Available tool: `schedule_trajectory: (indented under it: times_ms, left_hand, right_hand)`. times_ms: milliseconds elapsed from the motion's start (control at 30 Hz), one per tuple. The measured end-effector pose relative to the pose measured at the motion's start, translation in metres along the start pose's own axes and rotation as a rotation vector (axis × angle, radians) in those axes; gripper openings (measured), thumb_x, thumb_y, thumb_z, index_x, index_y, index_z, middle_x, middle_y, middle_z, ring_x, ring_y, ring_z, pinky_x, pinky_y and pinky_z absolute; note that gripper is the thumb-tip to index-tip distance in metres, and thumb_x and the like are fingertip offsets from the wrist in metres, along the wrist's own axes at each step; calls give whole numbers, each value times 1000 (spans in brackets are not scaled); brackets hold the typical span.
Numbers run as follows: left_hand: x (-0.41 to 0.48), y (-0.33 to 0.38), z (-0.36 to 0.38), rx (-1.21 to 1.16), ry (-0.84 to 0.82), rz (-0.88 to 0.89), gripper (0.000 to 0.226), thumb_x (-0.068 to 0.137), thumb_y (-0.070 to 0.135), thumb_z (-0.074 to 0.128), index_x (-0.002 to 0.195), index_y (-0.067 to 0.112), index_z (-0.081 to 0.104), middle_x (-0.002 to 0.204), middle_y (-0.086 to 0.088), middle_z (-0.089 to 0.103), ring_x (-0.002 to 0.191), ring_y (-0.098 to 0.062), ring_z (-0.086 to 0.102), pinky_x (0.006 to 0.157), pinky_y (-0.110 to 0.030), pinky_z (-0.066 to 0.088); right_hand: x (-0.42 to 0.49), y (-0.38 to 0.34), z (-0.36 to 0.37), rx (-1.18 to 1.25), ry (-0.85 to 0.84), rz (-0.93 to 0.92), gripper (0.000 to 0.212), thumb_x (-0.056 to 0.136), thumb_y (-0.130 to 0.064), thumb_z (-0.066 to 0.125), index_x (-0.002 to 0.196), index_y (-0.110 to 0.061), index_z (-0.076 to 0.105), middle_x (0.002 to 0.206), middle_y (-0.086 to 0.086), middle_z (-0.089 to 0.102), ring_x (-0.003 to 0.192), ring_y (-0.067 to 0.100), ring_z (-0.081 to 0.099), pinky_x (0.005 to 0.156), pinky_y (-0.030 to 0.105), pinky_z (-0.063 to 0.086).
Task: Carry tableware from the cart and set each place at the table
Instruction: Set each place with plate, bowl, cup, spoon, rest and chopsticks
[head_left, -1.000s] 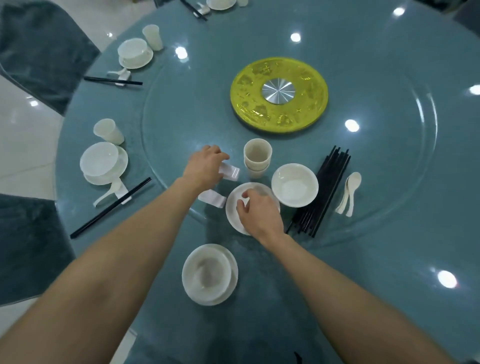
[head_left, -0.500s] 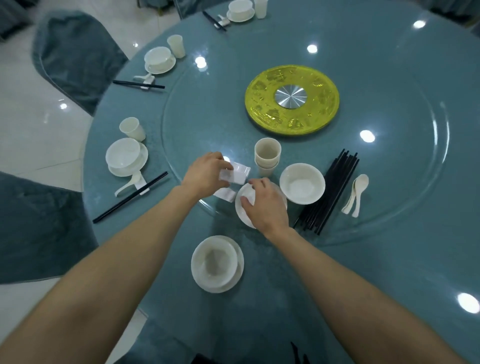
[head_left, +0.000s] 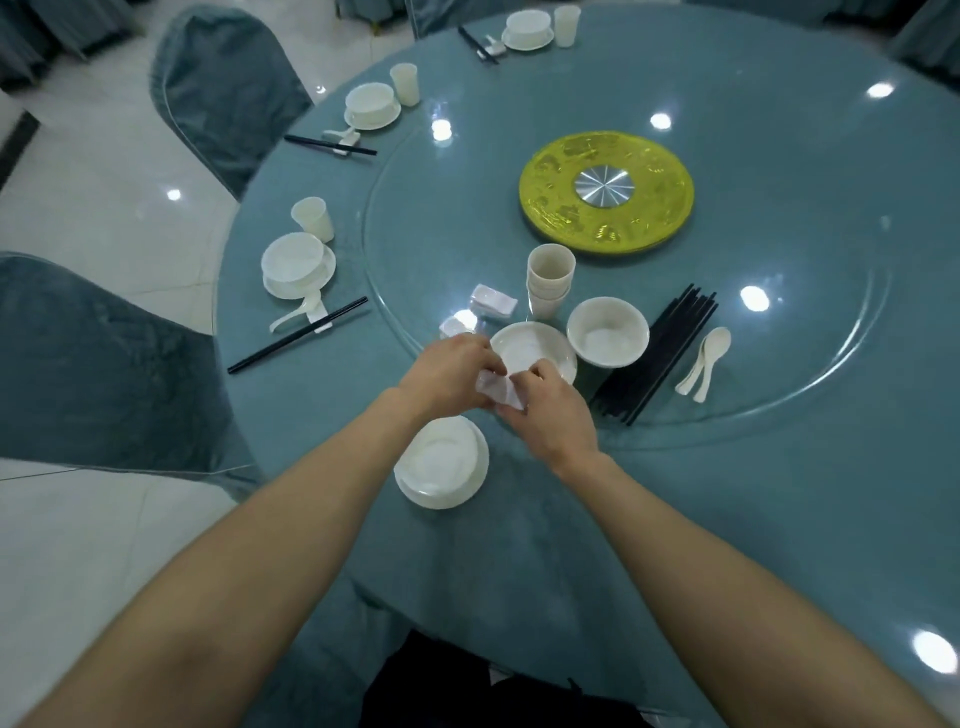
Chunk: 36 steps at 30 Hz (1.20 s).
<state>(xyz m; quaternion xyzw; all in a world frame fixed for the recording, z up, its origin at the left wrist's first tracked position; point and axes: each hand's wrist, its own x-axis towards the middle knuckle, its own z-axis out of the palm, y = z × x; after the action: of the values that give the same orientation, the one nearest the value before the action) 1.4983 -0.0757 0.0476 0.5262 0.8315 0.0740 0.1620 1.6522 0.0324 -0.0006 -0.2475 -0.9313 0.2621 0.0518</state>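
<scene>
Both my hands meet over the near edge of the glass turntable. My left hand and my right hand together pinch a small white chopstick rest held just above the table. Behind them lie a white saucer, a white bowl, stacked cups, two more white rests, a bundle of black chopsticks and white spoons. Close to me, a bowl on a saucer stands on the table.
Set places with bowl, cup, spoon and chopsticks sit at the left, upper left and far edge. A yellow disc marks the table's centre. Blue covered chairs stand at the left.
My left hand lifted a white rest off the turntable and drew it toward me. My right hand left the saucer and joined it on the rest.
</scene>
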Motion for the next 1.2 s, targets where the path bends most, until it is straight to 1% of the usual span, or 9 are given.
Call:
schedule_trajectory:
  times_ms: [133,267,400,533,633,767,900,1067,1200]
  left_hand:
    - [-15,-1,15,-39,9,-18,62,73,42,94,130,32,70,122,9,64,114,-18,60,92,-41,54]
    - [-35,-13,26,-101,24,-85,63,76,42,92,134,32,69,131,8,62,120,-20,59,100,-40,51]
    - [-57,-24,40,-137,81,-131,54,85,39,87,135,31,68,133,7,61,125,-20,57,102,-39,49]
    - [-80,-27,50,-161,87,-182,51,88,37,84,135,28,67,133,6,61,125,-20,56,103,-42,49]
    - [-95,-30,57,-185,77,-194,48,87,33,84,132,27,68,128,5,61,120,-21,58,98,-41,50]
    - [-106,-30,62,-179,60,-201,47,86,34,83,130,28,68,124,5,60,116,-21,59,95,-41,51]
    - [-108,-27,58,-156,55,-203,47,87,36,82,131,31,67,124,8,59,116,-19,60,93,-42,53]
    - [-104,-20,56,-159,66,-188,46,88,34,82,131,30,68,124,9,59,116,-16,59,93,-37,51]
    - [-89,-1,56,-153,73,-132,44,89,35,80,132,28,69,124,6,61,118,-19,59,99,-38,49]
  right_hand:
    - [-29,13,10,29,7,69,35,91,-43,77,106,-13,72,103,0,51,85,25,58,72,44,54]
    - [-61,30,28,34,-88,146,34,88,-39,80,110,-14,72,99,-1,48,87,23,55,77,45,54]
    - [-85,35,52,48,-161,184,37,85,-34,86,110,-11,71,101,0,52,91,25,57,83,47,53]
    - [-95,34,67,52,-202,202,39,83,-30,87,112,-9,71,103,2,52,91,28,59,84,45,54]
    - [-96,36,73,57,-199,224,40,84,-28,87,115,-9,71,107,5,53,93,31,60,87,46,54]
    - [-99,37,74,55,-186,233,41,85,-30,85,117,-9,69,109,4,53,94,31,61,87,49,55]
    - [-101,37,75,-1,-167,218,43,87,-36,83,119,-12,68,112,3,54,96,30,61,85,46,55]
    - [-108,32,68,-13,-151,232,45,88,-37,82,123,-13,67,116,3,54,96,30,62,84,45,55]
    - [-120,40,50,-7,-139,263,52,92,-37,79,135,-15,61,126,3,54,105,30,63,85,44,54]
